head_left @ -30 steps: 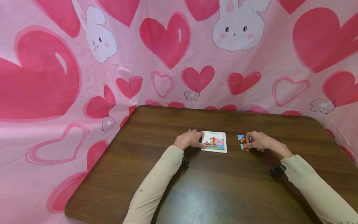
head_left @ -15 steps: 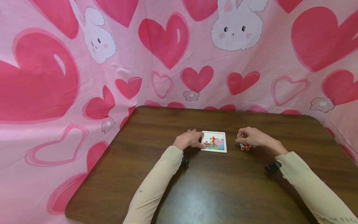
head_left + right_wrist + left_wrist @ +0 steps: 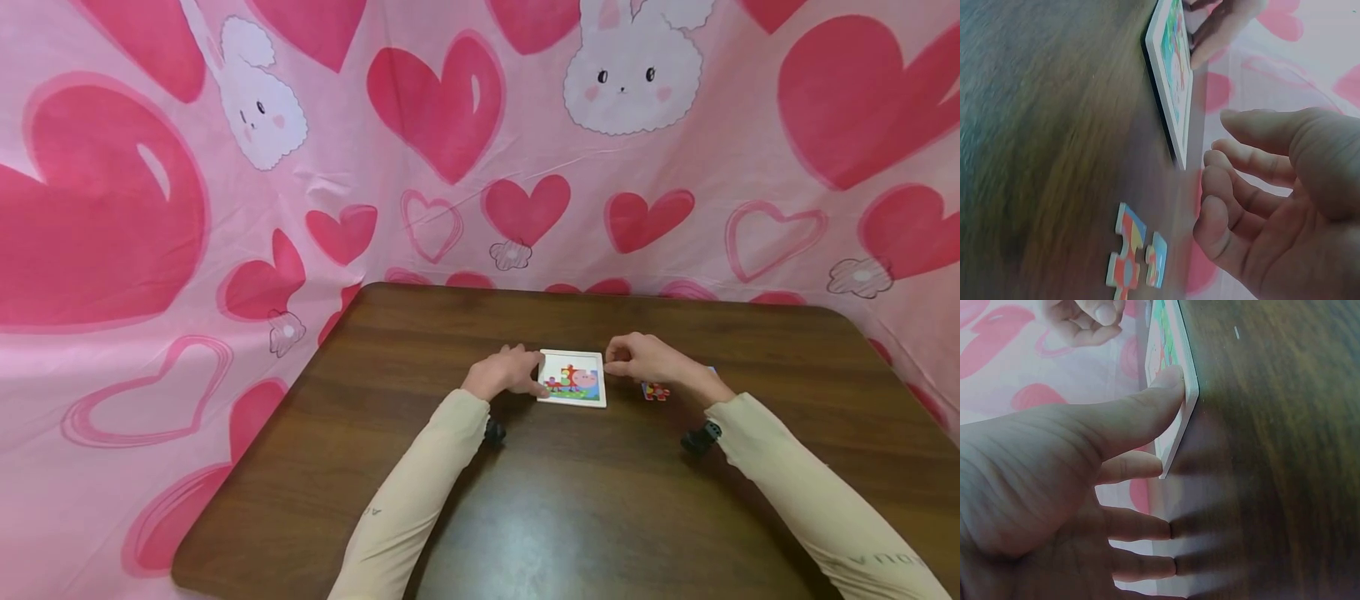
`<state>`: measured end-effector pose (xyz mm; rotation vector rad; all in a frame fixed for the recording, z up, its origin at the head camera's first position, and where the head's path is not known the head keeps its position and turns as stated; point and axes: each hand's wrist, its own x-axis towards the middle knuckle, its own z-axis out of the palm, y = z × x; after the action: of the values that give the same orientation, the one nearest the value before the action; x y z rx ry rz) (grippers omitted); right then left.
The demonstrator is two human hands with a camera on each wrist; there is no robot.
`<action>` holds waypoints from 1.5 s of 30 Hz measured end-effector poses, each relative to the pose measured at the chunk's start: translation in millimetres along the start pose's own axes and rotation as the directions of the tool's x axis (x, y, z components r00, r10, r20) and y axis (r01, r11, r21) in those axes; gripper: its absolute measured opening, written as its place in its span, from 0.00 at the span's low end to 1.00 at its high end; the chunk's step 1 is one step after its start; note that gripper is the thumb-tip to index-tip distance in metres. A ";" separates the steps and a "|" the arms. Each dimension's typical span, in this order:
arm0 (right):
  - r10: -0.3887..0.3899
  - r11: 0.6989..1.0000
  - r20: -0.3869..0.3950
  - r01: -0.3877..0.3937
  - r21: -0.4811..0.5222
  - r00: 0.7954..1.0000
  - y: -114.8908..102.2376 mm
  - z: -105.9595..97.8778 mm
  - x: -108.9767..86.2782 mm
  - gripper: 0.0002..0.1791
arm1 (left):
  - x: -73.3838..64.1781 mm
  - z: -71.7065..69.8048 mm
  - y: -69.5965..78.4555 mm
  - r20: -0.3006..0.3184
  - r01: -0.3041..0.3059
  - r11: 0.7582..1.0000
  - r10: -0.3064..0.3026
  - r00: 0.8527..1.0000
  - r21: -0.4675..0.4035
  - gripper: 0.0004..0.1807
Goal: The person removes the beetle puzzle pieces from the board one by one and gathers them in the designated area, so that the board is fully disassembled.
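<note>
A white-framed jigsaw puzzle tray [image 3: 570, 403] lies flat on the table, partly filled with a colourful cartoon picture. My left hand [image 3: 507, 372] holds its left side, with the thumb on the frame and the index fingertip at the far corner. The other left fingertips rest on the table. My right hand [image 3: 637, 357] is just beyond the tray's right edge, fingers loosely curled, and I see nothing between them in the right wrist view. Below it lie an orange-red puzzle piece [image 3: 1127, 269] and a smaller blue puzzle piece [image 3: 1159, 259].
A blue edge of something [image 3: 712, 369], perhaps another piece, shows behind my right wrist. The brown wooden table [image 3: 555, 492] reaches back to a pink cloth [image 3: 442, 225] printed with hearts and rabbits.
My right hand has moved left from the loose pieces to the tray's right edge. My left hand has stayed on the tray.
</note>
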<state>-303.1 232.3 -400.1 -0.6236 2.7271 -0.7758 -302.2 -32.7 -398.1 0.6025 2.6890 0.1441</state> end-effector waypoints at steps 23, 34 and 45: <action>-0.035 0.999 0.032 0.036 -0.036 0.999 -22.8 27.1 29.4 0.09 | 0.6 -1.3 0.7 0.015 0.020 1.000 -0.020 1.000 0.002 0.37; -0.066 0.997 0.033 0.067 -0.043 0.997 -29.8 35.6 33.6 0.10 | 1.3 -0.6 0.0 0.020 0.022 1.000 -0.022 1.000 0.003 0.36; -0.049 0.995 0.018 0.050 -0.085 0.999 -33.0 39.5 37.3 0.13 | 1.7 -0.8 -0.3 0.011 0.007 1.000 -0.007 1.000 0.020 0.35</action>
<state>-311.7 172.2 -419.0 -0.7147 2.7522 -0.6646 -304.1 -32.3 -398.1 0.5976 2.6848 0.1121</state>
